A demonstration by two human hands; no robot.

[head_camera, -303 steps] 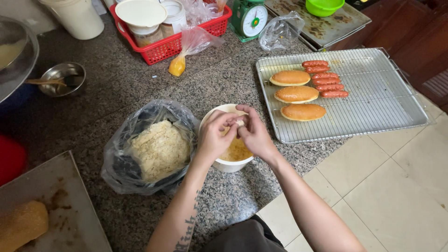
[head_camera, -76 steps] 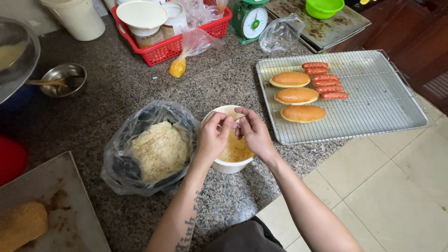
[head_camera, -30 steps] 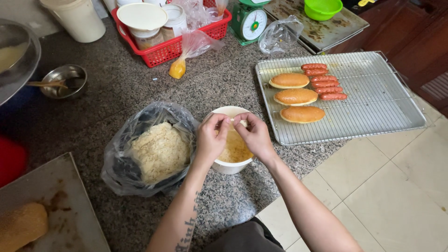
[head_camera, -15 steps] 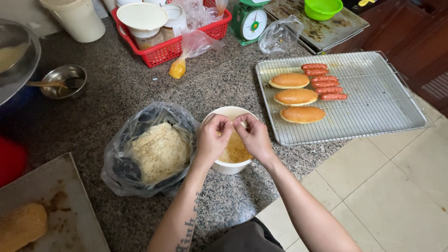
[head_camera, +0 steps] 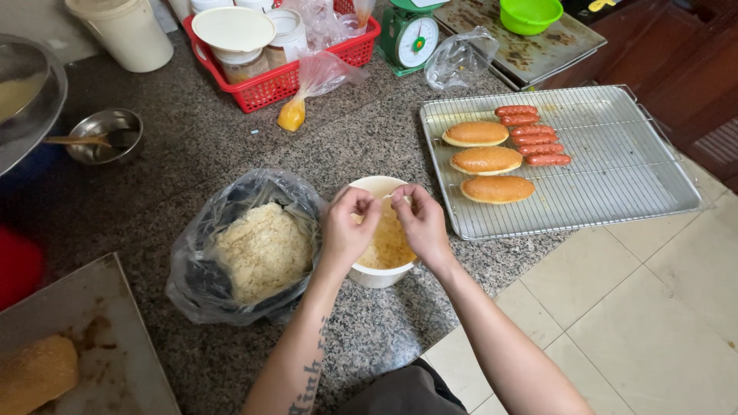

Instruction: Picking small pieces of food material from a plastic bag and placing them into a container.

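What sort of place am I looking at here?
Probably a small food-prep kitchen or bakery: a granite counter holds a wire rack of buns and sausages, a green kitchen scale, and a bag of crumbs.

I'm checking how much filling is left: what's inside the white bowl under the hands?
The white bowl holds pale yellow shredded stuff. The left hand and right hand cover part of it, so its depth stays hidden.

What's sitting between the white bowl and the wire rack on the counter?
Nothing: the head view shows only bare granite counter between the white bowl and the wire rack. The right hand hangs over the bowl's near side.
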